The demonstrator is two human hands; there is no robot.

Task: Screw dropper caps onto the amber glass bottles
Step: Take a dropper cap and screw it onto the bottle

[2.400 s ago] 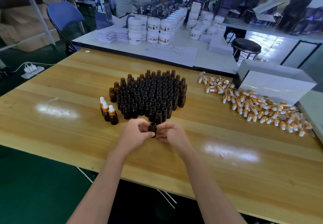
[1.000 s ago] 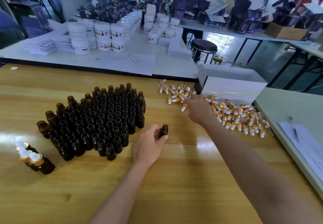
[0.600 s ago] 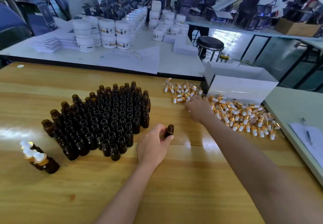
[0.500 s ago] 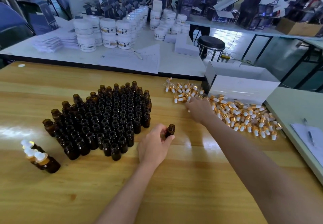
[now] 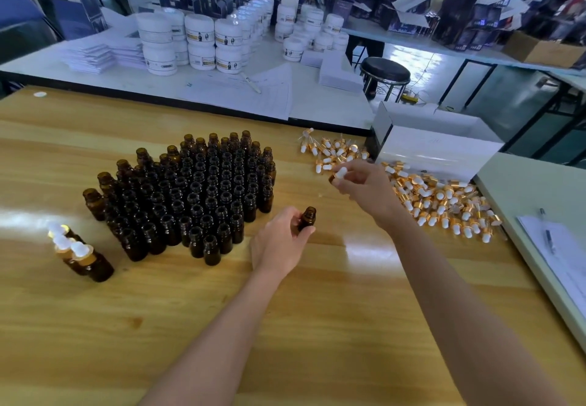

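Amber glass bottle, judged light and breakable: our left hand grips its body; right hand pinches a white-bulbed gold dropper cap.

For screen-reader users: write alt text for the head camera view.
A person's left hand holds a small uncapped amber glass bottle upright at a wooden table; the right hand pinches a gold-collared, white-bulbed dropper cap beside a loose pile of caps. Many open amber bottles stand clustered to the left, near three capped ones.
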